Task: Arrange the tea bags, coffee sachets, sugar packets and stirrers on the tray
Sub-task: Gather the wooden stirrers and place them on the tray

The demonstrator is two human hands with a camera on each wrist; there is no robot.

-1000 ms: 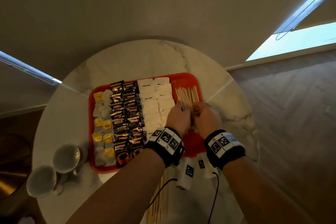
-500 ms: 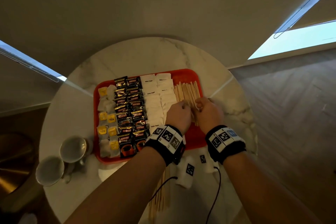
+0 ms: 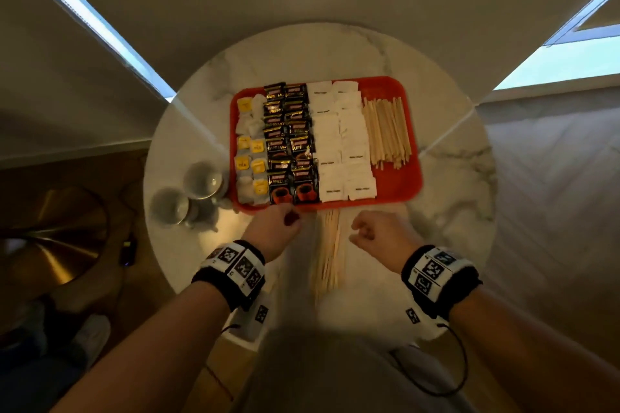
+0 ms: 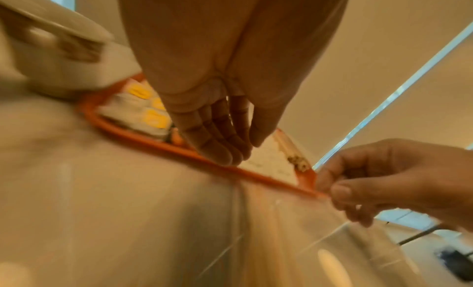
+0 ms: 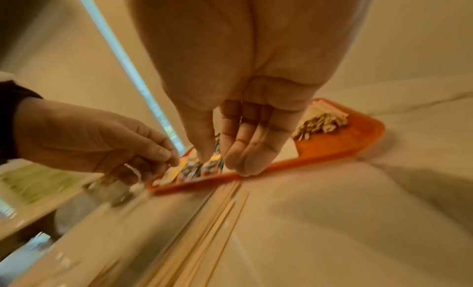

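Note:
A red tray (image 3: pixel 399 178) lies on the round marble table (image 3: pixel 453 184). On it, from left to right, are tea bags (image 3: pixel 250 151), dark coffee sachets (image 3: pixel 290 144), white sugar packets (image 3: pixel 339 141) and a row of wooden stirrers (image 3: pixel 387 131). More loose stirrers (image 3: pixel 327 251) lie on the table just in front of the tray. My left hand (image 3: pixel 290 216) hovers left of this loose bundle and my right hand (image 3: pixel 360 233) right of it. Both hands have loosely bent fingers and hold nothing, as the left wrist view (image 4: pixel 238 154) and the right wrist view (image 5: pixel 225 164) show.
Two pale cups (image 3: pixel 201 179) (image 3: pixel 167 204) stand on the table against the tray's left near corner. A gold round object (image 3: pixel 50 245) sits low beyond the table's left edge. Wood floor lies to the right.
Both hands have let go of the stirrers on the tray and drawn back to the table in front of the tray. The stirrers now lie in a row on the tray's right side.

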